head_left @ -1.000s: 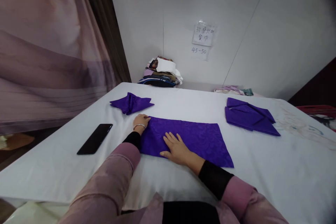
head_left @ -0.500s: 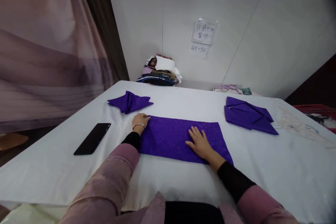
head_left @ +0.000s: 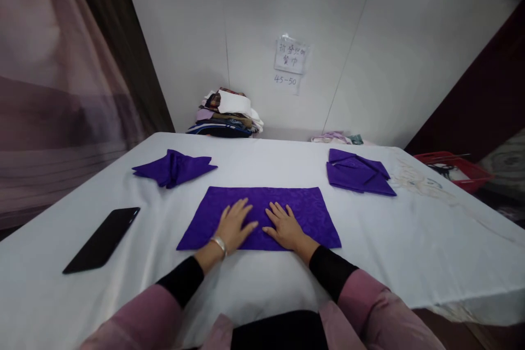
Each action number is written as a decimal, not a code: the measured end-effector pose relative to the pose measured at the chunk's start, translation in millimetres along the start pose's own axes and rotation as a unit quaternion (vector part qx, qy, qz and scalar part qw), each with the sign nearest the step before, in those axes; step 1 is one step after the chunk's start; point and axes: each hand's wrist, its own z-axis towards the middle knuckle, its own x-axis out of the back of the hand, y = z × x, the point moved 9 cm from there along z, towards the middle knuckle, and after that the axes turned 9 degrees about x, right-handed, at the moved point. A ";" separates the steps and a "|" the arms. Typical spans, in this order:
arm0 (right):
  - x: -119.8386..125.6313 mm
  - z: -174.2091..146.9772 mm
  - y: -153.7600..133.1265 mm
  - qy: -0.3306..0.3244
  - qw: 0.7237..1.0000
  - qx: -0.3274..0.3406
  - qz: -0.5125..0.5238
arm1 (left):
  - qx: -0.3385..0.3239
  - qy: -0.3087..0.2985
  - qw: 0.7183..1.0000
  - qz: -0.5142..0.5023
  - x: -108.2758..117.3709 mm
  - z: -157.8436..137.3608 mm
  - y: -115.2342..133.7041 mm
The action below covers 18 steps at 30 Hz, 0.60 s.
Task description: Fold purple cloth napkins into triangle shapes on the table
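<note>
A purple patterned cloth napkin (head_left: 303,210) lies flat in front of me, folded into a wide rectangle. My left hand (head_left: 234,225), with a silver bangle at the wrist, rests on its middle-left part, fingers spread. Just right of the centre, my right hand (head_left: 284,225) lies palm down on the same cloth, its fingers also apart. Neither hand grips anything. Farther back on the left sits a purple napkin folded into a pointed shape (head_left: 174,168). Another folded purple napkin (head_left: 359,172) lies flat at the back right.
A white cloth covers the table (head_left: 262,167). On the left lies a black phone-like slab (head_left: 102,240). Stacked clothes (head_left: 225,115) stand behind the far edge, below a handwritten sign (head_left: 290,56). A red basket (head_left: 455,169) is beyond the right side.
My left hand has left the napkin's left edge and moved right onto its middle. My right hand has slid slightly inward. The view has turned right.
</note>
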 end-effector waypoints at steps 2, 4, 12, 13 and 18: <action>-0.1 1.3 -1.7 0.001 1.000 -0.001 -0.003 | -0.081 -0.074 0.994 0.013 -28.4 -31.7 34.5; 0.8 -0.7 0.0 0.002 1.000 -0.011 -0.006 | -0.103 -0.120 0.987 0.031 -46.8 -49.7 45.9; 6.7 -92.9 63.4 0.016 0.989 -0.140 -0.048 | -0.102 -0.149 0.982 0.051 -48.2 -50.7 38.2; 6.2 -110.3 76.0 0.021 0.984 -0.165 -0.062 | -0.103 -0.152 0.982 0.049 -47.1 -52.2 39.5; 2.7 -156.7 106.2 0.046 0.970 -0.202 -0.130 | -0.106 -0.165 0.980 0.042 -45.5 -57.7 42.9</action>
